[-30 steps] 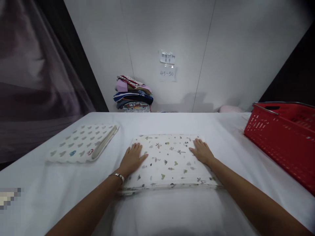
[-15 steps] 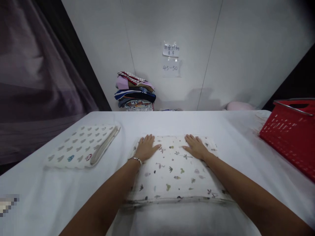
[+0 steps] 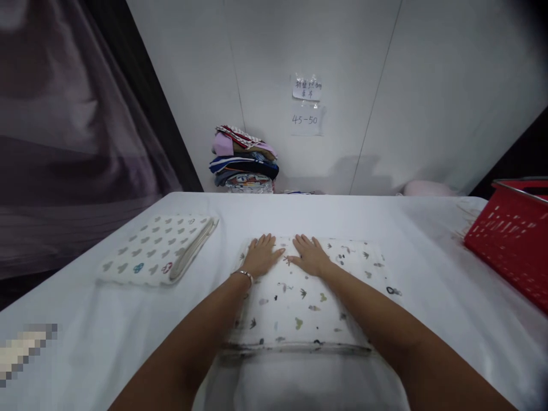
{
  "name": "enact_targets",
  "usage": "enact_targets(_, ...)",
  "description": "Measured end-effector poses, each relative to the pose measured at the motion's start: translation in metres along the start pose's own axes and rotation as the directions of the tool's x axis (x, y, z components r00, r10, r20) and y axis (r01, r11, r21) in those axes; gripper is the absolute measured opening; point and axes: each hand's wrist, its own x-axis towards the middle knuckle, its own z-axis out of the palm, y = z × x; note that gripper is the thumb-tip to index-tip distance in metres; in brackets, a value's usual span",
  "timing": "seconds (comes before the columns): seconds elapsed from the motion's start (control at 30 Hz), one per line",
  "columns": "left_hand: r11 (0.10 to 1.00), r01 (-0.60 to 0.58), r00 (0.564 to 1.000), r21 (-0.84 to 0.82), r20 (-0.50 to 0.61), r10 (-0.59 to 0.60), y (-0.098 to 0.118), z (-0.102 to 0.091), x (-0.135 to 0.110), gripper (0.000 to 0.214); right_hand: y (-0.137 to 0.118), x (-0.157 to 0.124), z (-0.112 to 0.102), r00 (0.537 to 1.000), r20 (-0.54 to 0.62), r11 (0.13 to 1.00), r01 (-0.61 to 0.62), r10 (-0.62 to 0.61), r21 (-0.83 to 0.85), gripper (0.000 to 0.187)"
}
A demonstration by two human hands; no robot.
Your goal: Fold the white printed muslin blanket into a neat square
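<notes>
A folded white cloth with small printed figures (image 3: 308, 302) lies flat on the white table (image 3: 359, 214) in front of me. My left hand (image 3: 262, 256) rests flat on its far left part, fingers stretched out, a bracelet at the wrist. My right hand (image 3: 309, 254) lies flat beside it, fingers spread, thumbs almost touching near the cloth's far edge. Both palms press on the fabric and hold nothing.
A second folded cloth with a heart-like print (image 3: 158, 257) lies at the left. A red plastic basket (image 3: 511, 242) stands at the right edge. A stack of folded clothes (image 3: 244, 162) sits by the back wall under paper notes (image 3: 306, 104).
Both hands slid from the cloth's sides toward the far edge and then together at its middle. The view has shifted, so the basket sits further right.
</notes>
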Motion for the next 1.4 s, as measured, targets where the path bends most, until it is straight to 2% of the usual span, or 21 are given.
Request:
enact_targets(0.07,1.000,0.021,1.000,0.003,0.004,-0.021,-0.004,-0.005,-0.001,0.067,0.004,-0.001,0.003,1.000,-0.002,1.000,0.006,-0.006,-0.004,0.086)
enact_targets(0.17,0.998,0.038,0.997,0.052,-0.065,-0.035,-0.015,-0.008,-0.007,0.071,0.006,-0.002,0.002,1.000,0.009,1.000,0.006,-0.006,-0.009,0.085)
enact_targets(0.3,0.996,0.050,0.996,0.075,-0.077,-0.045,-0.026,-0.003,-0.013,0.071,-0.001,-0.002,-0.006,1.000,0.025,1.000,0.015,-0.015,0.002,0.087)
enact_targets(0.37,0.996,0.044,0.997,0.079,-0.073,-0.038,-0.027,0.000,-0.013,0.072,0.004,-0.009,-0.011,0.999,0.031,1.000,0.020,-0.020,-0.006,0.087)
enact_targets(0.43,0.995,0.034,0.996,0.090,-0.081,-0.026,-0.027,0.001,-0.012,0.073,0.022,-0.025,-0.017,1.000,0.007,0.999,-0.007,0.008,-0.049,0.085)
enact_targets(0.53,0.995,0.027,0.996,0.100,-0.092,-0.018,-0.027,0.002,-0.010,0.073,0.072,-0.065,-0.022,0.984,-0.073,0.976,-0.171,0.162,-0.136,0.083)
enact_targets(0.63,0.994,0.030,0.997,0.107,-0.079,-0.022,-0.027,0.001,-0.009,0.073,0.124,-0.105,-0.023,0.910,-0.101,0.903,-0.412,0.402,-0.120,0.076)
enact_targets(0.73,0.991,0.027,0.996,0.129,-0.082,-0.017,-0.028,0.002,-0.009,0.072,0.149,-0.122,-0.019,0.878,-0.111,0.878,-0.475,0.466,-0.065,0.074)
enact_targets(0.9,0.986,0.027,0.997,0.164,-0.077,-0.014,-0.028,0.003,-0.007,0.075,0.147,-0.115,-0.021,0.881,-0.085,0.883,-0.469,0.465,-0.024,0.074)
enact_targets(1.07,0.990,0.050,0.999,0.128,-0.018,-0.048,-0.023,-0.014,-0.009,0.075,0.139,-0.124,-0.029,0.884,-0.068,0.887,-0.461,0.462,0.037,0.071)
enact_targets(1.17,0.995,0.042,0.999,0.090,-0.015,-0.041,-0.015,-0.025,-0.026,0.073,0.133,-0.155,-0.026,0.869,-0.087,0.872,-0.480,0.487,0.091,0.069)
enact_targets(1.27,0.990,-0.091,0.996,0.110,0.008,0.091,-0.005,-0.025,-0.062,0.070,0.125,-0.205,-0.021,0.833,-0.130,0.839,-0.513,0.538,0.183,0.066)
enact_targets(1.33,0.979,-0.168,0.986,0.112,0.032,0.165,0.001,-0.020,-0.091,0.070,0.119,-0.240,-0.018,0.784,-0.202,0.793,-0.507,0.587,0.339,0.065)
enact_targets(1.4,0.976,-0.191,0.982,0.103,0.036,0.188,0.005,-0.014,-0.118,0.068,0.112,-0.269,-0.016,0.706,-0.268,0.718,-0.473,0.656,0.510,0.062)
